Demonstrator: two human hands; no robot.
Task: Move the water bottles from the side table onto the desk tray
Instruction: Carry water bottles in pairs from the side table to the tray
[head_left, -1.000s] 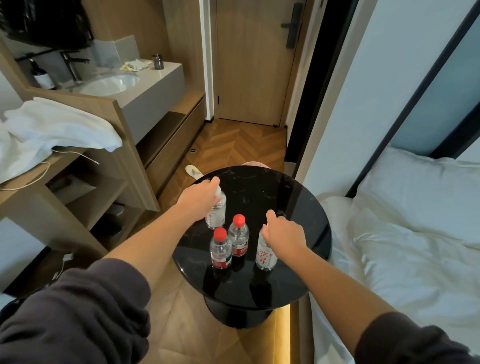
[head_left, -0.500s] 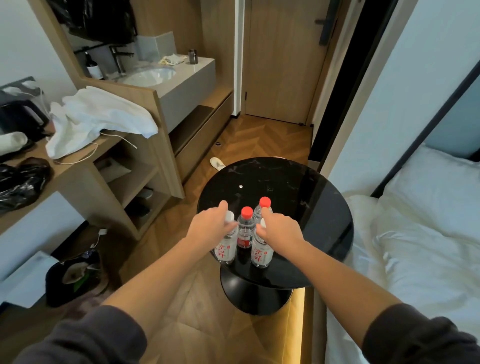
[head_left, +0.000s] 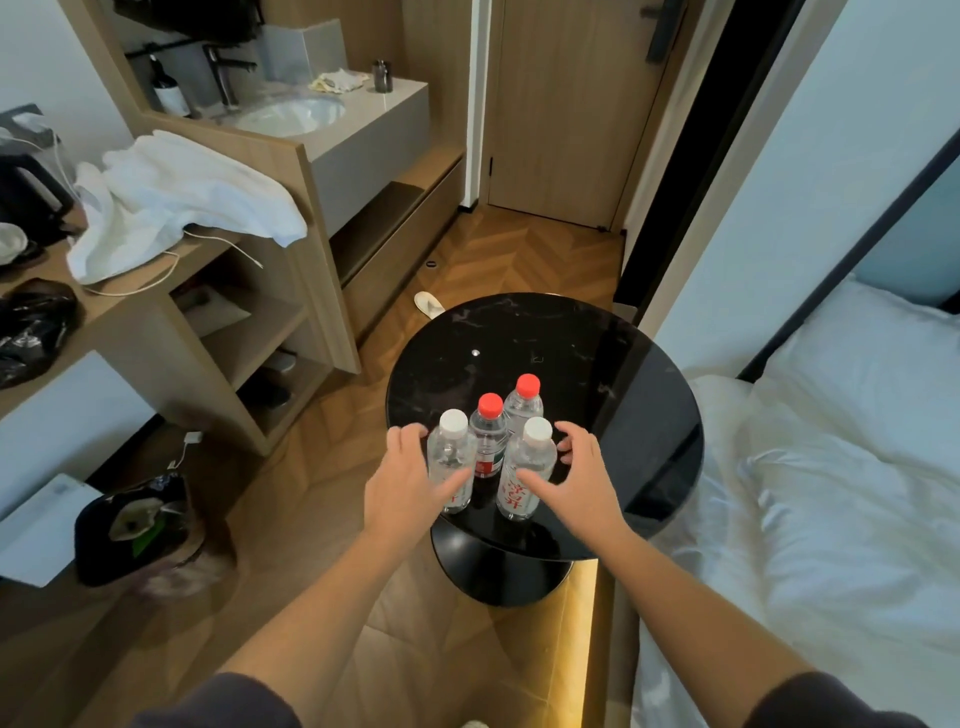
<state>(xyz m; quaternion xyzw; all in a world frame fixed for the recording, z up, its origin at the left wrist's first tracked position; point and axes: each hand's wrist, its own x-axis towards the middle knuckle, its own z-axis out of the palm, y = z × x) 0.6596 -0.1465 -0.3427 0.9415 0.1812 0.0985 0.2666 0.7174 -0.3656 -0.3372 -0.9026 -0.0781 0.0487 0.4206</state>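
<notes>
Several clear water bottles stand bunched at the near edge of the round black side table (head_left: 597, 374). Two have white caps, the left one (head_left: 451, 460) and the right one (head_left: 525, 467). Two have red caps, the middle one (head_left: 488, 439) and the one behind it (head_left: 524, 402). My left hand (head_left: 405, 483) cups the left side of the bunch, its thumb against the left white-capped bottle. On the other side my right hand (head_left: 579, 478) is spread, with its thumb across the right white-capped bottle. Neither hand lifts a bottle. No tray is in view.
A wooden desk (head_left: 135, 306) at the left carries a white towel (head_left: 176, 202), a black kettle (head_left: 26, 192) and a black plastic bag (head_left: 31, 332). A dark bin (head_left: 135, 525) stands on the floor beside it. The bed (head_left: 831, 493) lies close on the right, and a slipper (head_left: 428, 304) lies past the table.
Both hands slid the two white-capped bottles in beside the red-capped ones and then loosened, fingers now spread. My view pulled back and turned left, showing more of the desk.
</notes>
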